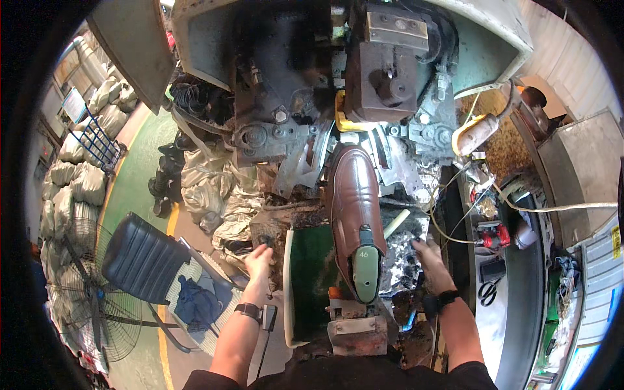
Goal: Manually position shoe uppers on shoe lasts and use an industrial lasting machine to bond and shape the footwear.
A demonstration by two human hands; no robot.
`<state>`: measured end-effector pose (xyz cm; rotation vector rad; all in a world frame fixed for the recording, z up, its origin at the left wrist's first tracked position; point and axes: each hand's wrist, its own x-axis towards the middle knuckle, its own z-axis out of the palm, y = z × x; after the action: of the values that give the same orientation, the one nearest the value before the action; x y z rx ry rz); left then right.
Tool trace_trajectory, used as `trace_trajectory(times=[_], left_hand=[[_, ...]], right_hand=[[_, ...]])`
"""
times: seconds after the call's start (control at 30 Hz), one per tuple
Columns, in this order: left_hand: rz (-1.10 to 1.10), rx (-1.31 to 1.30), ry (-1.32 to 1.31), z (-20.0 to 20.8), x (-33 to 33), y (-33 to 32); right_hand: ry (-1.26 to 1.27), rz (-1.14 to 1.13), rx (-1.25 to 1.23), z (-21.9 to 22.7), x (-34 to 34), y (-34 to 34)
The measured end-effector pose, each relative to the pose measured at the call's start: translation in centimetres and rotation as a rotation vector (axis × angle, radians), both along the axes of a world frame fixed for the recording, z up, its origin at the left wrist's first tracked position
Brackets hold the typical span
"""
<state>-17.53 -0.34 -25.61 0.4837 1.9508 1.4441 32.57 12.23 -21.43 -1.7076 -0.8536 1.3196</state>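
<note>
A brown leather shoe upper [354, 188] is drawn over a green last [366, 276], toe pointing away from me, in the middle of a dark lasting machine [383, 84]. The last's heel end rests by a metal support [357, 331] close to my body. To the left of the shoe, my left hand [259, 262] is open beside the machine's edge, close to a dark knob-like part. My right hand [429, 261] is open at the right side, its fingers apart near a worn, blotched metal plate [403, 260]. Neither hand touches the shoe.
A green-bottomed tray [305, 292] lies left of the shoe. Further left are a black chair [146, 257] with a blue cloth, a floor fan [97, 292] and pale sacks [84, 182]. A yellow-tipped hand tool [478, 134], a red tool [495, 236] and scissors [488, 292] are right.
</note>
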Motion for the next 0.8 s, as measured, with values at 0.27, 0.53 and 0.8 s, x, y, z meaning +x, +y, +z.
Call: trace_trajectory(times=[0.27,0.53,0.8], left_hand=[[-0.16,-0.355,-0.088,-8.7,-4.3,-13.5],[-0.198,-0.4,-0.26,-10.5,2.3,-14.6],[0.009,0.02,0.172,-2.7,-3.1,-5.6]], right_hand=[[-0.072,-0.246,0.08,-4.8,4.0,-1.4],[-0.084,-0.169,0.002,-5.9,2.8,-1.2],[-0.162,0.034,0.166,-1.5,1.6,1.5]])
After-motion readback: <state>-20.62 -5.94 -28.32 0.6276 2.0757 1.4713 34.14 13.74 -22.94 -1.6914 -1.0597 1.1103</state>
